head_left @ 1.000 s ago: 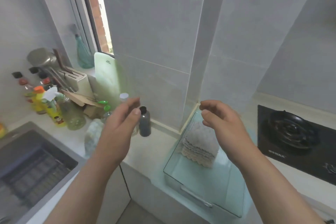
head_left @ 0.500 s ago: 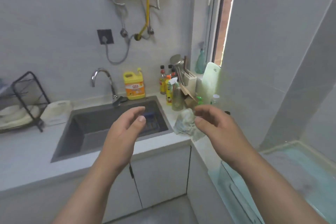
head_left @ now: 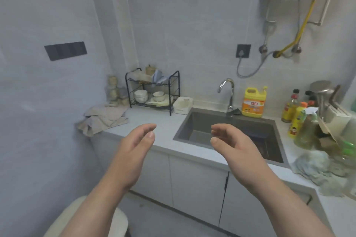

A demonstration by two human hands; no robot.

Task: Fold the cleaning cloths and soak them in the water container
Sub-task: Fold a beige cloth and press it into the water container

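A heap of beige cleaning cloths point(head_left: 103, 119) lies crumpled at the far left end of the counter. My left hand point(head_left: 134, 146) hovers in mid-air in front of the counter, fingers loosely curved, holding nothing. My right hand point(head_left: 231, 142) hangs level with it before the sink's front edge, fingers relaxed and empty too. Both hands are well short of the cloths. The water container is out of view.
A grey sink point(head_left: 229, 131) with a chrome tap point(head_left: 228, 92) sits mid-counter. A black dish rack point(head_left: 152, 90) and white basket point(head_left: 183, 105) stand behind the cloths. Yellow detergent point(head_left: 253, 102), bottles point(head_left: 297, 119) and a crumpled bluish rag point(head_left: 317, 167) crowd the right. A pale stool point(head_left: 119, 223) is below.
My view has swung left, from the clear water tub with folded cloths, past the sink, to the counter's left end. Both hands stayed raised and empty.
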